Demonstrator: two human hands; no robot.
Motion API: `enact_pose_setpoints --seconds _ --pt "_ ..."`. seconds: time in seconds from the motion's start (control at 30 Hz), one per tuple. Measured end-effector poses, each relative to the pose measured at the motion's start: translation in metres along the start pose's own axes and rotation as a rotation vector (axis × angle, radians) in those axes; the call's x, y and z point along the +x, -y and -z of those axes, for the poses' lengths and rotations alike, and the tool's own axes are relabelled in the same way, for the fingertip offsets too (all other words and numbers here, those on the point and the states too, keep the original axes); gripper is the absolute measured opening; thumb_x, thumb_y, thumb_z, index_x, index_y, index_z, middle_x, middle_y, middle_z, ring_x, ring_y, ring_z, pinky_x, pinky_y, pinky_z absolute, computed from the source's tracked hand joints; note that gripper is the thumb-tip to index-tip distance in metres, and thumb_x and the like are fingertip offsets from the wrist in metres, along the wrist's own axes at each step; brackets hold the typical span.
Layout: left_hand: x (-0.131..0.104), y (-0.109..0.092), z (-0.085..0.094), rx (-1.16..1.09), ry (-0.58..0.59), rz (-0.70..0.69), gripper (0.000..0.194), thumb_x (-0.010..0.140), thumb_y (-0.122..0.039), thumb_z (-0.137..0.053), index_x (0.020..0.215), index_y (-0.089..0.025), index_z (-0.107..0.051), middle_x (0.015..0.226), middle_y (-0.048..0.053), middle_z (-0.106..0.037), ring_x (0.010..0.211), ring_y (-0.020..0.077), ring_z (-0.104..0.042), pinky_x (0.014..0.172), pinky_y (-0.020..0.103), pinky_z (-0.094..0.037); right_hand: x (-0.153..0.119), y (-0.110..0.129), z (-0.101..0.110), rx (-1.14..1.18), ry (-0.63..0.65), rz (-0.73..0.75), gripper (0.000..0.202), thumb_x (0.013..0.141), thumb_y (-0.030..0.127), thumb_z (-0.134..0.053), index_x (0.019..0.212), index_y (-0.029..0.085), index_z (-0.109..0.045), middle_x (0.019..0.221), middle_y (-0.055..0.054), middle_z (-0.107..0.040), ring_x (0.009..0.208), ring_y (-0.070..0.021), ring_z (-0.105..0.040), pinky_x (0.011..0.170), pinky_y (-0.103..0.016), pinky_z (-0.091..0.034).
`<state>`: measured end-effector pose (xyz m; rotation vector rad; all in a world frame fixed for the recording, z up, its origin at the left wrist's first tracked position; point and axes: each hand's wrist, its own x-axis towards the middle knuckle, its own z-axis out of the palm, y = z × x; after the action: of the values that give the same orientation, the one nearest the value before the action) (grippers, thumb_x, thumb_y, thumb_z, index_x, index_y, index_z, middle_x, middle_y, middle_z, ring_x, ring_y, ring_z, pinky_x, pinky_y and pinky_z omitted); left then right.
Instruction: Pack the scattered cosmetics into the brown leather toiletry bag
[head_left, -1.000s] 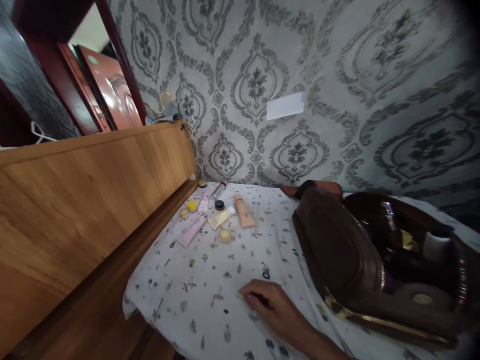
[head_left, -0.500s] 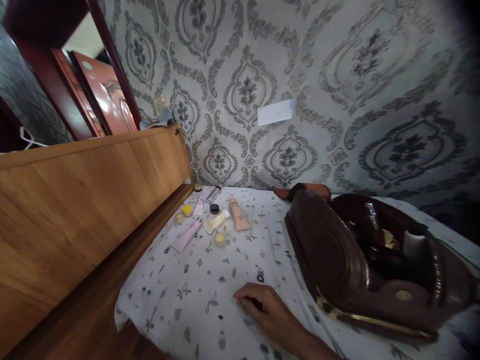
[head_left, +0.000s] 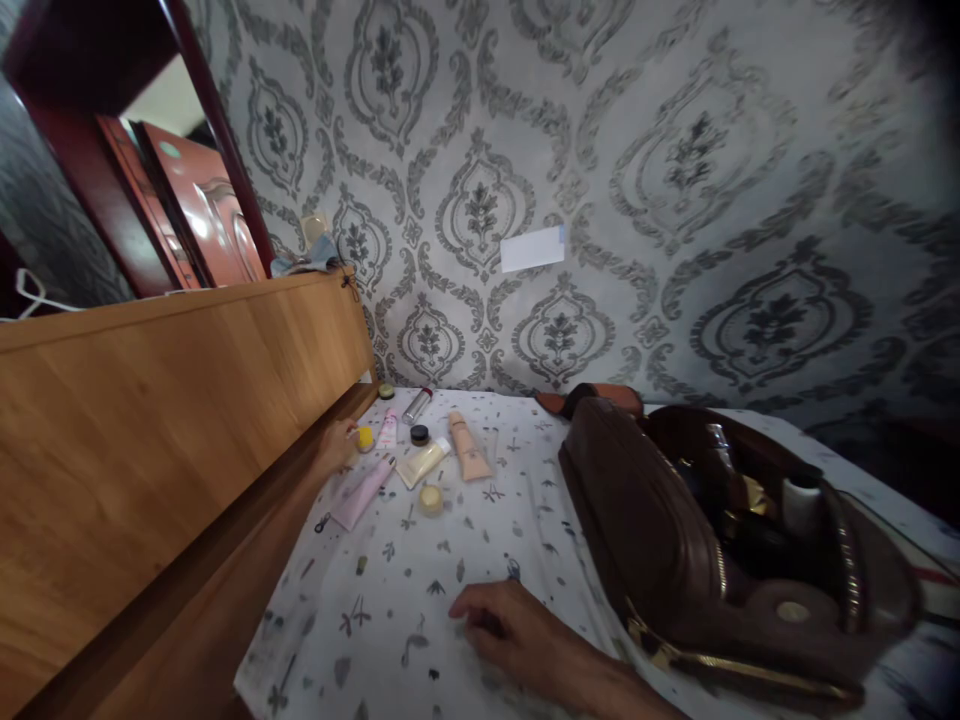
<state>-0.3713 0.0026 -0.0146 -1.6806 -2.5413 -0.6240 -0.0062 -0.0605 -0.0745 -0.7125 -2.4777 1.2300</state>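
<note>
My left hand (head_left: 337,446) reaches in along the wooden board, its fingertips right beside a small yellow-lidded jar (head_left: 365,437); its fingers look apart, and I cannot tell whether they touch the jar. Part of a small beige jar shows under that hand. My right hand (head_left: 499,622) rests on the printed sheet, fingers loosely curled and apart, holding nothing. Around lie a pink-lilac tube (head_left: 364,494), a cream tube (head_left: 423,462), a peach tube (head_left: 469,447), a black-lidded jar (head_left: 419,435), a cream-lidded jar (head_left: 430,499), a small pink-and-white tube (head_left: 388,429) and a clear bottle (head_left: 418,406).
A brown bag (head_left: 645,520) stands unzipped at the right, with bottles inside. An orange-and-black item (head_left: 600,397) lies behind it. The wooden board (head_left: 187,400) borders the left, and the patterned wall (head_left: 480,200) rises behind. A small green-lidded jar (head_left: 386,391) sits in the far corner.
My left hand has come into view from the lower left and reached the jars. My right hand stays on the sheet. The view has shifted slightly.
</note>
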Motion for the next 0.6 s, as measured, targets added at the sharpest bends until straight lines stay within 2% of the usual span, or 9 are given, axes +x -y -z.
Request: enact_pose_setpoints --seconds 0.07,0.13,0.23,0.33,0.5,0.57,0.6 --pt "0.015 -0.008 -0.011 0.063 -0.004 0.011 0.027 0.092 -0.024 -0.047 0.112 -0.015 -0.063 0.118 0.011 -0.067 0.111 0.0242 -0.059 0.090 0.032 -0.045 0.011 0.007 -0.002 -0.028 -0.027 -0.003 0.033 0.078 0.017 -0.052 0.102 0.020 -0.075 0.078 -0.003 -0.070 0.074 -0.0186 -0.062 0.075 -0.028 -0.046" --pt "0.027 -0.020 -0.025 0.125 0.008 -0.003 0.028 0.092 -0.028 -0.050 0.115 -0.016 -0.061 0.122 0.013 -0.066 0.116 0.0268 -0.056 0.092 0.034 -0.043 0.022 0.007 -0.012 -0.015 -0.110 -0.009 0.032 0.079 0.018 -0.052 0.101 0.020 -0.075 0.083 -0.004 -0.070 0.079 -0.0200 -0.062 0.078 -0.030 -0.046" --pt "0.040 -0.040 -0.046 0.215 0.043 -0.034 0.033 0.090 -0.033 -0.053 0.117 -0.015 -0.058 0.120 0.016 -0.066 0.120 0.0292 -0.054 0.097 0.036 -0.039 0.034 -0.002 -0.032 0.101 -0.213 -0.035 0.028 0.080 0.020 -0.050 0.095 0.019 -0.074 0.077 -0.003 -0.068 0.076 -0.0187 -0.061 0.074 -0.028 -0.046" --pt "0.048 -0.053 -0.063 0.288 0.078 -0.027 0.044 0.087 -0.035 -0.056 0.124 -0.011 -0.052 0.118 0.021 -0.066 0.121 0.0324 -0.053 0.098 0.040 -0.037 0.037 -0.014 -0.044 0.147 -0.234 -0.012 0.026 0.083 0.021 -0.049 0.092 0.018 -0.073 0.075 -0.002 -0.068 0.073 -0.0175 -0.061 0.072 -0.026 -0.045" --pt "0.055 -0.055 -0.068 0.365 0.166 0.013 0.061 0.081 -0.031 -0.064 0.134 -0.010 -0.042 0.119 0.021 -0.066 0.123 0.0346 -0.051 0.098 0.044 -0.037 0.033 -0.018 -0.036 0.129 -0.177 0.017 0.029 0.082 0.018 -0.050 0.095 0.019 -0.075 0.083 -0.003 -0.073 0.075 -0.0174 -0.064 0.076 -0.025 -0.047" --pt "0.059 -0.052 -0.064 0.375 0.236 -0.005 0.064 0.078 -0.034 -0.070 0.133 -0.012 -0.046 0.118 0.017 -0.067 0.120 0.0329 -0.053 0.098 0.045 -0.039 0.031 -0.016 -0.034 0.143 -0.175 0.013 0.031 0.081 0.015 -0.049 0.097 0.020 -0.076 0.085 -0.003 -0.074 0.078 -0.0173 -0.066 0.077 -0.023 -0.048" --pt "0.061 -0.050 -0.061 0.373 0.273 -0.020 0.059 0.079 -0.037 -0.071 0.130 -0.014 -0.050 0.116 0.014 -0.067 0.116 0.0307 -0.056 0.097 0.045 -0.042 0.030 -0.014 -0.034 0.143 -0.181 0.006 0.033 0.081 0.015 -0.049 0.099 0.020 -0.076 0.087 -0.003 -0.075 0.079 -0.0172 -0.066 0.077 -0.022 -0.048"
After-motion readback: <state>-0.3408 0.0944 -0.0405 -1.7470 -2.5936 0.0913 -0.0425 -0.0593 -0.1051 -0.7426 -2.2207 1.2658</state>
